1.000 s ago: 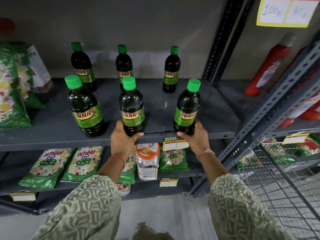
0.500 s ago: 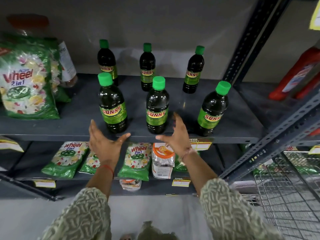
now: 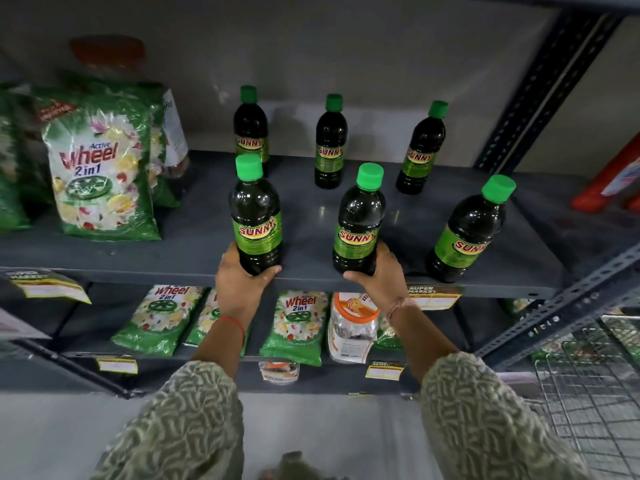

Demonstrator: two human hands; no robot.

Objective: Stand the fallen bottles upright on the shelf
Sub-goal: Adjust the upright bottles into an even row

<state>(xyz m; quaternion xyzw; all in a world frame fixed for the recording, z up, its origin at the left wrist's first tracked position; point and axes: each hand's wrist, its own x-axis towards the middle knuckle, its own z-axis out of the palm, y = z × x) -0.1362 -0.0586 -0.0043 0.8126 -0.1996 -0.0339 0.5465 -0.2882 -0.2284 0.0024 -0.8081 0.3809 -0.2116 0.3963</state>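
Several dark bottles with green caps and "SUNNY" labels stand upright on the grey shelf [image 3: 194, 251], in a back row and a front row. My left hand [image 3: 239, 284] is wrapped around the base of the front left bottle [image 3: 255, 216]. My right hand [image 3: 381, 277] grips the base of the front middle bottle [image 3: 360, 223]. The front right bottle [image 3: 467, 233] stands free near the shelf's front edge. Behind them stand the back left bottle [image 3: 250, 126], the back middle bottle [image 3: 330, 143] and the back right bottle [image 3: 420, 150]. No bottle lies on its side.
Green "Wheel" detergent bags [image 3: 100, 168] stand on the shelf's left part. More bags [image 3: 298, 323] and a jar with an orange lid [image 3: 353, 327] fill the lower shelf. A red bottle [image 3: 609, 181] lies on the neighbouring shelf at right. A wire basket [image 3: 595, 382] sits at lower right.
Both hands let go of the middle and right front bottles, opened, shifted left, and now close on the left and middle front bottles. The view has shifted left too.
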